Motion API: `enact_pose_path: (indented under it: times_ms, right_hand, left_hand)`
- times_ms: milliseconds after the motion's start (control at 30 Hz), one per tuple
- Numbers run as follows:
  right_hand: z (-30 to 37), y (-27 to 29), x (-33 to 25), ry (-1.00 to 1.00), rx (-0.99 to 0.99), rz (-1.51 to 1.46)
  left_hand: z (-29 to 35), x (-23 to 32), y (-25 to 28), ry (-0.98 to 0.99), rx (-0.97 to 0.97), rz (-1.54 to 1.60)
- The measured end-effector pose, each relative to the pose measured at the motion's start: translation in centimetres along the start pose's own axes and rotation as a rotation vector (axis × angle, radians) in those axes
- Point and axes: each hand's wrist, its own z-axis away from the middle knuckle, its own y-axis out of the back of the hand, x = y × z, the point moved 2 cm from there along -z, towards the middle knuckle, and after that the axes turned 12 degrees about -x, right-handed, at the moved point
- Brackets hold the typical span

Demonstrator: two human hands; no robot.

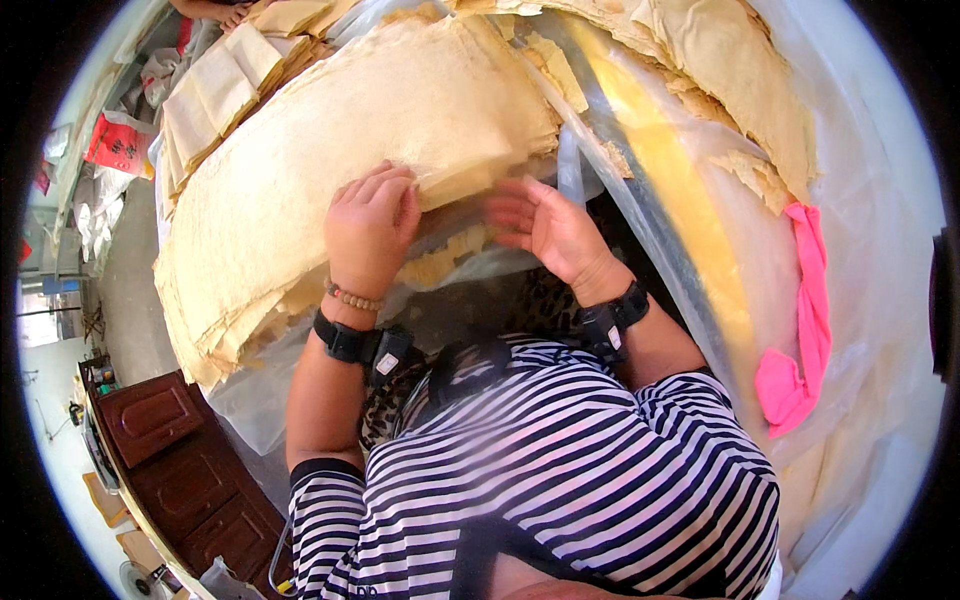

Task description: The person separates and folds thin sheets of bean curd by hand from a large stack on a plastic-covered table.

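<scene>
A thick stack of large, thin, pale yellow sheets [350,110] with ragged edges lies in front of me. At its near edge my left hand [370,225] is closed, fingers curled down over the top sheet. Whether a sheet's edge is pinched in those fingers is hidden. To the right, my right hand [555,230] hovers just off the stack's near right edge, fingers stretched out and somewhat blurred. Nothing shows in it. A beaded bracelet [353,297] circles my left wrist, and each wrist wears a black strap with a small device.
Clear plastic sheeting [690,200] covers the surface at right, with more yellow sheets [730,80] on it and a pink cloth [800,340]. Folded sheets [220,90] sit far left, near another person's hand [232,14]. A dark wooden cabinet [190,460] stands at left.
</scene>
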Motion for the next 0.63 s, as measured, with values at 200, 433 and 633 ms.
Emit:
enact_pose_path:
  times_ms: [200, 433, 633]
  right_hand:
    - [-1.2, -2.3, -1.4, -0.004, -0.122, 0.036]
    - [-2.9, -3.3, -0.9, -0.081, -0.039, 0.451]
    - [-3.5, -2.1, -0.1, -0.120, 0.017, 0.435]
  left_hand:
    - [0.0, 0.7, -0.4, 0.245, 0.027, 0.089]
    - [-1.6, 2.3, 0.1, -0.016, 0.005, -0.118]
    - [-2.8, 1.6, 1.5, 0.627, -0.286, 0.278]
